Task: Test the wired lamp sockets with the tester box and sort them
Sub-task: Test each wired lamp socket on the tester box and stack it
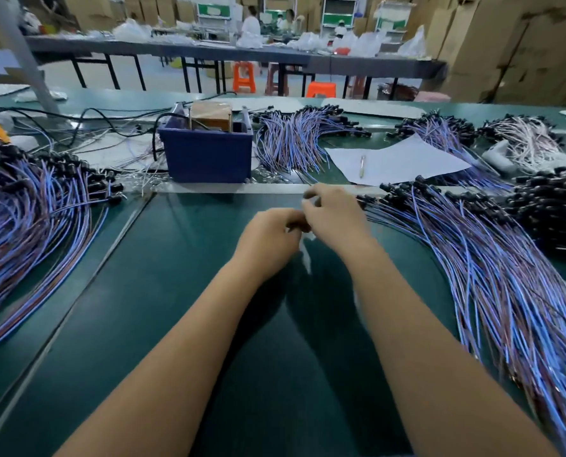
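My left hand [270, 240] and my right hand [332, 214] meet over the middle of the green bench [176, 291], fingers curled together on a small blurred pale piece [304, 252] that I cannot make out. A large pile of wired lamp sockets [493, 275] with blue and brown leads fans out to the right of my hands. Another socket pile [34, 225] lies at the left. The blue tester box [205, 150] stands beyond my hands, with metal posts and a brown block on top.
More socket bundles [295, 140] lie behind the box, and a white-wired bundle [526, 140] sits far right. A white sheet [397, 163] with a pen [362, 166] lies right of the box. Black cables [87, 120] run at the back left. People work at distant tables.
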Demonstrator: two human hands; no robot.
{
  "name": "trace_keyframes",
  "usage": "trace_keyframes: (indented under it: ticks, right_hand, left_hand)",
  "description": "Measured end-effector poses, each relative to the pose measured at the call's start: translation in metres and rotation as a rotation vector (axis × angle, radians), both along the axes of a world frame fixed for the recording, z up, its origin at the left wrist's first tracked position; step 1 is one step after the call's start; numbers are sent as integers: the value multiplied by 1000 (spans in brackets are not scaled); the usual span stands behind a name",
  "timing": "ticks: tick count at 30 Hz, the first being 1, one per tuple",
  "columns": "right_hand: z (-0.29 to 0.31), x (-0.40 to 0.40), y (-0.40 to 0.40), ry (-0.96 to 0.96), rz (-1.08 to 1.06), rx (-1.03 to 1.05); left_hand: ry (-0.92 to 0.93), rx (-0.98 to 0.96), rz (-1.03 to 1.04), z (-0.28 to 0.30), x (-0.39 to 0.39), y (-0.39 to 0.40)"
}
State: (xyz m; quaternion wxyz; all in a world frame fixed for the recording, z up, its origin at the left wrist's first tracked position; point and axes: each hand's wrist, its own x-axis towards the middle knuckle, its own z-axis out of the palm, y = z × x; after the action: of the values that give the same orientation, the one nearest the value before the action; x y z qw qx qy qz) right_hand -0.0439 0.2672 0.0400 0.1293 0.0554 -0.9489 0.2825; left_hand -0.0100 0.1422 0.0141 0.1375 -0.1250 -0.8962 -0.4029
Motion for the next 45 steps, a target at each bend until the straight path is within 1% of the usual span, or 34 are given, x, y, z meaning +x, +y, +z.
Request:
trace_keyframes:
  ticks: [3, 5, 6, 7, 9, 10, 11, 13, 14, 16, 23, 28, 29, 30, 32, 34, 35, 36, 37, 39, 41, 42, 43, 45]
  right_hand:
    - [-12, 1, -62, -95, 176, -245]
    - [-22, 6, -92, -117, 253, -298]
    - [-28, 9, -103, -107, 291, -263]
    - [-35, 12, -111, -75, 323, -176]
    - [-47, 16, -118, 30, 370, 93]
    - [-50, 16, -119, 76, 400, 182]
    - [-52, 15, -118, 91, 428, 206]
    - [-51, 13, -115, 52, 445, 127]
    - [-50, 11, -113, 27, 439, 66]
    - [-50, 9, -113, 7, 424, 2]
    - [-53, 7, -114, 12, 420, -20]
    - [-53, 9, -114, 13, 432, -31]
    - [-53, 9, -114, 18, 436, -45]
    - [-52, 10, -114, 27, 439, -72]
    - [-50, 11, -114, 39, 441, -197]
    - [-47, 13, -112, 14, 433, -355]
    - [-46, 13, -112, -30, 430, -441]
    - [-44, 13, -111, -101, 433, -548]
    - [-41, 13, -112, -192, 443, -680]
    - [-35, 13, -113, -382, 462, -994]
    - [-27, 9, -110, -549, 463, -1299]
    - [-25, 7, -106, -614, 469, -1416]
    - [-25, 4, -101, -647, 475, -1508]
    - [-25, -2, -91, -655, 441, -1648]
  left_hand:
    - [27, 11, 205, 2, -11, -49]
    - [13, -4, 338, 1, -15, -80]
    - [16, -15, 393, -1, -16, -95]
    - [32, -28, 445, -2, -16, -111]
    - [79, -74, 590, -4, -17, -139]
    - [89, -114, 679, -5, -17, -153]
    - [70, -164, 759, -7, -18, -165]
    - [-70, -248, 861, -11, -17, -181]
    - [-148, -274, 883, -13, -18, -185]
    - [-225, -304, 912, -13, -19, -188]
    - [-247, -397, 1038, -12, -20, -189]
    - [-311, -427, 1062, -10, -17, -190]
    - [-275, -405, 1050, -11, -16, -190]
    - [-195, -365, 1030, -10, -15, -188]
    - [101, -234, 940, -8, -13, -183]
    - [408, -38, 776, 1, -14, -170]
    - [500, 80, 687, 6, -14, -159]
    - [542, 200, 598, 11, -14, -146]
    - [539, 330, 500, 16, -14, -131]
    - [443, 661, 247, 23, -12, -101]
    - [254, 1001, -42, 27, -9, -80]
    - [127, 1104, -174, 26, -9, -75]
    - [-10, 1143, -284, 24, -8, -73]
    - [-269, 1088, -452, 13, -5, -72]
